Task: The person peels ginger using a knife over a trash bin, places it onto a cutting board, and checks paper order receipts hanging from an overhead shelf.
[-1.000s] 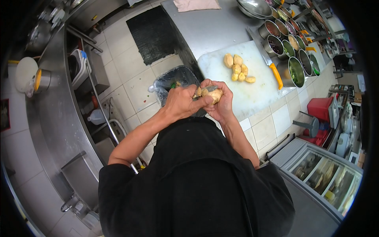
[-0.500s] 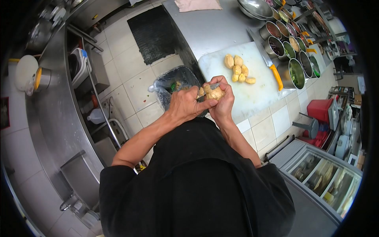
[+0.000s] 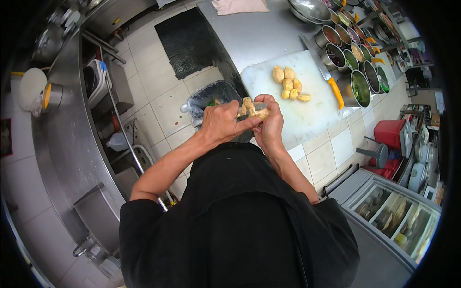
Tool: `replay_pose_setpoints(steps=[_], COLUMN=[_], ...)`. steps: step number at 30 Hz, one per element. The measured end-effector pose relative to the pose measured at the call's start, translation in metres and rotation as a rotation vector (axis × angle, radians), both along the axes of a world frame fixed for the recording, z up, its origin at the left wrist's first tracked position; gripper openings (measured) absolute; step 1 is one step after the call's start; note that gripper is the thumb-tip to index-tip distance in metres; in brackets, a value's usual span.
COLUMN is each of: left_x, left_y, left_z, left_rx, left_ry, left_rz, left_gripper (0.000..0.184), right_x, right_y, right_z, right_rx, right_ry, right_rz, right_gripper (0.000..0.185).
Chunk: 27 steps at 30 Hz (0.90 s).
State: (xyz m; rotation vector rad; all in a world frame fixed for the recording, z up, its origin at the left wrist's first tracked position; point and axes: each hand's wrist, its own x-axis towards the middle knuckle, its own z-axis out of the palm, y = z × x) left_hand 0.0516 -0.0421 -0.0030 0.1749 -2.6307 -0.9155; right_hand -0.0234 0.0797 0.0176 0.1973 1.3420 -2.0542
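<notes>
the pale, knobbly root (image 3: 261, 114) sits between both hands, its long axis apparently running crosswise, so neither hand is nearer: the right hand (image 3: 272, 124) curls round its right end, while the left hand (image 3: 220, 125) bends in, thumb at its near side, its grip hidden. a grey blade (image 3: 260, 106) lies across the root; whose fingers hold it, i cannot tell. just beyond, rightward, the cutting board (image 3: 312, 117) carries peeled pieces (image 3: 287, 84).

the counter (image 3: 259, 36) is smooth metal (softly glossy), the shirt (image 3: 149, 240) matt cloth.
</notes>
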Motion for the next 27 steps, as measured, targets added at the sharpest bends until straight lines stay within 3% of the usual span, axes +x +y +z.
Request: replay_pose_setpoints(steps=[9,11,15,19,22,27], left_x=[0.006,0.015,0.026,0.024,0.018,0.01], left_y=[0.001,0.007,0.012,0.006,0.004,-0.006], left_z=[-0.006,-0.006,-0.011,-0.035,-0.018,0.005], left_rx=[0.021,0.247,0.714,1.143,1.075,0.517], left_ry=[0.026,-0.033,-0.147,-0.433,-0.457,-0.285], left_rz=[-0.083,-0.05,0.05,0.158,0.235,0.096], left_gripper=[0.066,0.065,0.064,0.068,0.071,0.076], right_x=[0.0,-0.006,-0.02,-0.02,-0.017,-0.011], right_y=[-0.006,-0.009,0.008,0.01,0.009,0.009], right_z=[-0.003,-0.004,-0.009,-0.02,-0.022,-0.017], right_rx=[0.016,-0.071,-0.316,-0.412,-0.479,-0.432], right_ry=[-0.071,-0.148,-0.271,-0.245,-0.15,0.078], right_rz=[-0.079,-0.167,-0.016,0.017,0.075,0.111], right_gripper=[0.027,0.029,0.031,0.035,0.035,0.033])
